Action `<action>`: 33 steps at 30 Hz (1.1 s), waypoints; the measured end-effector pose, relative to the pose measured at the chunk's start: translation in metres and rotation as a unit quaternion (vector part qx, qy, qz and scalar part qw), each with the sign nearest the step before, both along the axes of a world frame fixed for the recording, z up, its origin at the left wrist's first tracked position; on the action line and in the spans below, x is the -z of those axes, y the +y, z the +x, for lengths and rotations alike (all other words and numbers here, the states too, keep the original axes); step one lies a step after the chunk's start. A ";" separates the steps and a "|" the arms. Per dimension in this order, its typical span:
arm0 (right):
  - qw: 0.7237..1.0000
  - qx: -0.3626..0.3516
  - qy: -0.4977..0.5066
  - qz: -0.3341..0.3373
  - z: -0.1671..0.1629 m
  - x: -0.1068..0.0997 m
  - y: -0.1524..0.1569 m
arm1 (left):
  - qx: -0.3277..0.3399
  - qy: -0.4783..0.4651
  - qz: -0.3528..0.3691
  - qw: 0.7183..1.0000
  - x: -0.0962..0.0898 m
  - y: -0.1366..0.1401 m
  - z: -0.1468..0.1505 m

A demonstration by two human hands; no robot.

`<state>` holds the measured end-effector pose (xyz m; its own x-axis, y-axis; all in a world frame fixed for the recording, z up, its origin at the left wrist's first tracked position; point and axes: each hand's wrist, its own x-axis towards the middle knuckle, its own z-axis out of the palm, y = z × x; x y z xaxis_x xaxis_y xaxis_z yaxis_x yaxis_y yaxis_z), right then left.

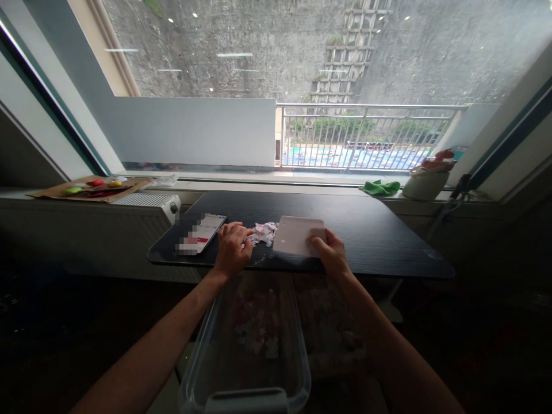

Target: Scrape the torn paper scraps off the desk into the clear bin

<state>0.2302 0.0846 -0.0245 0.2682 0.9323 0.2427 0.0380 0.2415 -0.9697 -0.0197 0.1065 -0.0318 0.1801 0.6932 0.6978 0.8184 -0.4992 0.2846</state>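
Note:
My right hand (332, 252) grips the right edge of a pale, flat rectangular board (295, 233), with the thumb on its upper face. The board is over the black table (371, 224), its left edge touching or close beside a small heap of torn paper scraps (264, 232). On the other side of the heap is my left hand (234, 244), palm down, fingers loosely stretched and fingertips at the scraps. Nothing shows in its grasp. Below the table's front edge stands a clear plastic bin (303, 345) with more scraps inside.
A phone (207, 230) lies left of my left hand. Along the windowsill are a green cloth (379, 188), a pale container (425, 183) and a brown board with colourful items (125, 190). A radiator (146, 213) stands at left, and a window spans the back.

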 end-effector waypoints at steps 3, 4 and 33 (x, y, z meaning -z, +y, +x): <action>1.000 -0.008 0.002 0.004 -0.002 0.001 0.000 | 0.000 -0.002 0.001 1.000 0.000 0.000 0.000; 1.000 -0.013 0.006 0.006 -0.002 0.001 0.001 | 0.000 -0.003 0.000 1.000 0.000 0.000 0.000; 0.993 -0.119 0.010 0.019 -0.002 0.013 0.006 | 0.010 0.005 0.036 0.999 0.004 0.004 -0.001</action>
<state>0.2283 0.0905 -0.0379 0.0477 0.9601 0.2757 -0.0444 0.2778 -0.9596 -0.0208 0.1106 -0.0358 0.2001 0.6368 0.7446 0.8104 -0.5347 0.2395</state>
